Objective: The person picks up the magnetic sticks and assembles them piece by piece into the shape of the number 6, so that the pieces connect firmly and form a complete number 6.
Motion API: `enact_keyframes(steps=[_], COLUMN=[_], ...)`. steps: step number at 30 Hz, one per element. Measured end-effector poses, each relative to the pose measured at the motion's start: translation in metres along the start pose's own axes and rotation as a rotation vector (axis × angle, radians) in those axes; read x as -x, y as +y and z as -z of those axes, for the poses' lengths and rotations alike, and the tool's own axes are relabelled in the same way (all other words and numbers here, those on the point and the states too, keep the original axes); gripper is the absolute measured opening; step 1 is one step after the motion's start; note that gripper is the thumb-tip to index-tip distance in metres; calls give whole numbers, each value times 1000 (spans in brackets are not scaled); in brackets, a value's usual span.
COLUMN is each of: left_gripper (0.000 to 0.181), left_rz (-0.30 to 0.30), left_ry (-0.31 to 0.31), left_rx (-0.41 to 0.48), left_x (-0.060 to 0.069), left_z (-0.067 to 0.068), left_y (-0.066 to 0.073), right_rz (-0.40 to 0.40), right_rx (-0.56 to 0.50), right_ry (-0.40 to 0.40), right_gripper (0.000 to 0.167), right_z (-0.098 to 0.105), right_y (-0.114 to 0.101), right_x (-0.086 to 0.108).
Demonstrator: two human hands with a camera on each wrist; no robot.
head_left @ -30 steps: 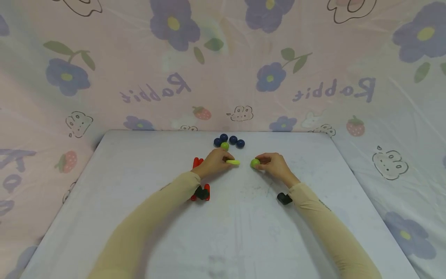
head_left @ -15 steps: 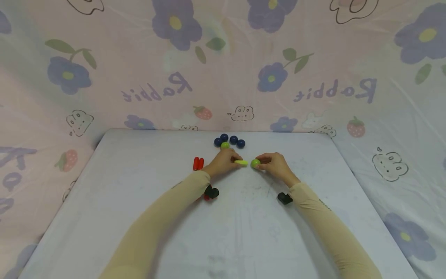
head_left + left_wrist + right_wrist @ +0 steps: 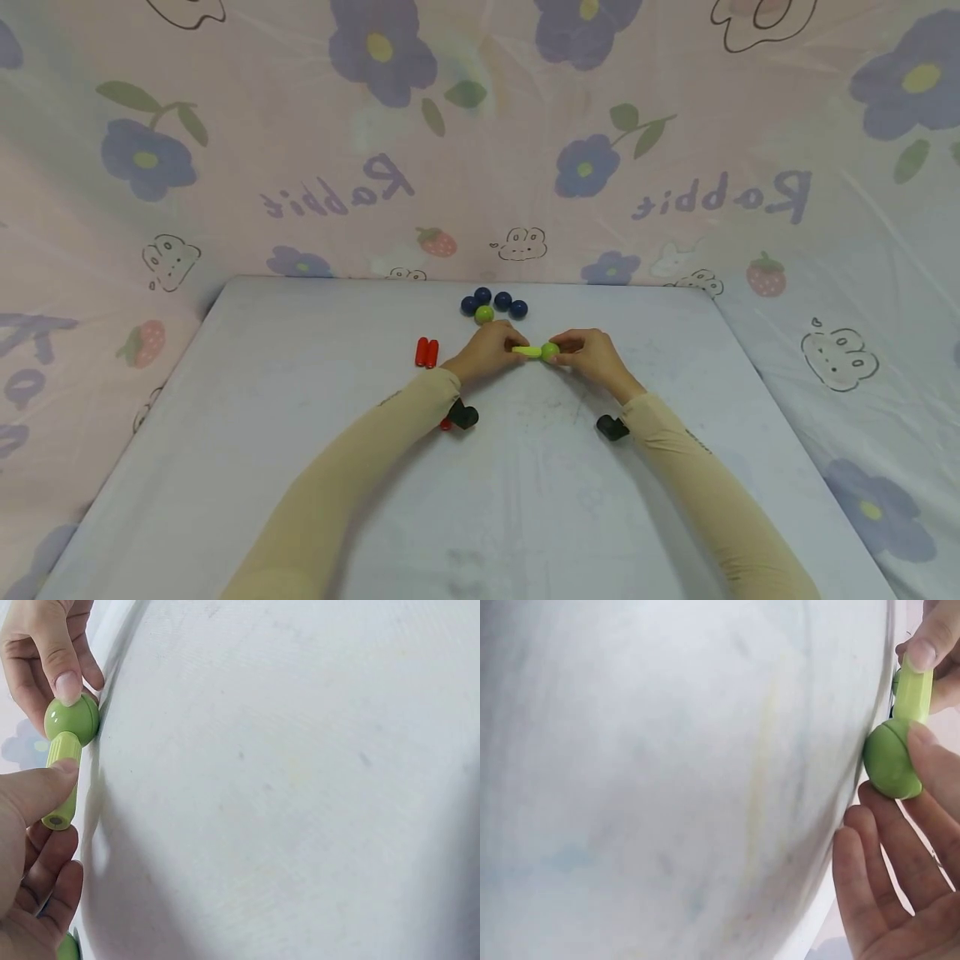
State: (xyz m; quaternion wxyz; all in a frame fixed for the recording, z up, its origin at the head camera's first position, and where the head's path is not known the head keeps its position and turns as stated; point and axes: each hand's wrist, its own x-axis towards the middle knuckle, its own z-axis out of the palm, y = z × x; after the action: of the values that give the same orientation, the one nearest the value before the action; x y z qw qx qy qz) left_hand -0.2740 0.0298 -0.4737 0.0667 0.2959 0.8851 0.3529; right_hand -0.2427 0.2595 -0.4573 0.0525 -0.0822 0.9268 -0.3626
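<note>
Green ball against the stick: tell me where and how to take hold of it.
Pinch the green ball on its rounded half facing away from the yellow-green stick, probably best from the person's right: the stick meets its left side.

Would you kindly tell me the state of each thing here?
Glossy green ball: held by the right hand.
Yellow-green stick: pinched by the left hand, touching that ball; insertion unclear.
Four dark blue balls: on the white table, loosely grouped.
Second green ball: resting beside the blue ones.
Two red rods: lying side by side.
Another red piece: mostly hidden by the beige sleeve.
</note>
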Motion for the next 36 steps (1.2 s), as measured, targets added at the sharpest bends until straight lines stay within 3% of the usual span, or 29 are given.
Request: enact_keyframes(steps=[7,13,16,20,25,30,36], left_gripper=[29,35,35,36,38,42,41], left_rz=[11,18,20,35,100,168,223], left_ry=[3,38,112,264,408,467,487], left_rx=[19,89,90,59,72,59,13], left_x=[2,5,6,6,5,3,0], left_z=[1,8,17,29,37,38,35], left_y=[1,1,-2,-8,-19,-26,-29], right_rz=[9,15,11,7,-1,-10,-9], right_rx=[8,16,15,20,14,11,12], right_ry=[-4,-5,-9,-10,-14,-15,-11], right_gripper=[37,37,37,36,36,37,37], right_z=[0,1,1,0,1,1,1], right_y=[0,-1,0,1,2,1,1], right_x=[1,2,3,1,1,2,2])
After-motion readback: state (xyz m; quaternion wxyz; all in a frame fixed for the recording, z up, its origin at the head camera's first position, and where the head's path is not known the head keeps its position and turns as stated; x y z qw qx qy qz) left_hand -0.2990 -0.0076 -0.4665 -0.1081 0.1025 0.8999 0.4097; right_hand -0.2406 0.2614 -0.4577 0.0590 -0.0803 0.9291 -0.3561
